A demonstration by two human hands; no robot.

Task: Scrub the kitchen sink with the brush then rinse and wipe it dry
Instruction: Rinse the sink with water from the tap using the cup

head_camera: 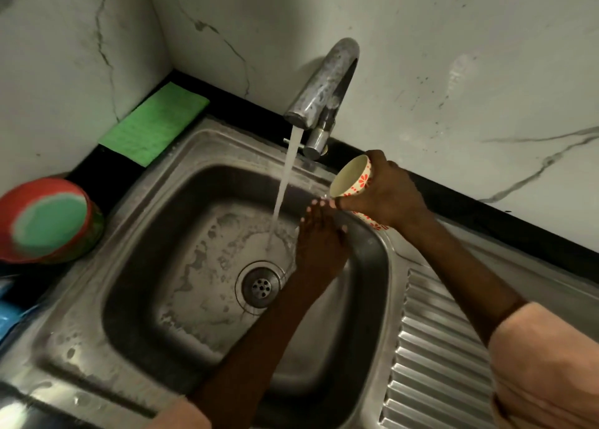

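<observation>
While water (285,182) ran from the tap (324,85) into the sink (136,234), the right hand (385,192) held a flowered cup (351,177) and the left hand (319,237), fingers straight, touched the sink's wall.

A stainless-steel kitchen sink (136,266), its basin floor streaked with pale soapy residue around the round drain (261,286), takes a steady stream of water (285,185) from the curved tap (324,85).

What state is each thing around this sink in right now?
Tap: running.
Sink: wet, soapy patches, drain open.
Cup: tipped sideways, gripped by the right hand.
Left hand: open, fingers straight, beside the stream.
Green cloth: lying flat, unused.
</observation>
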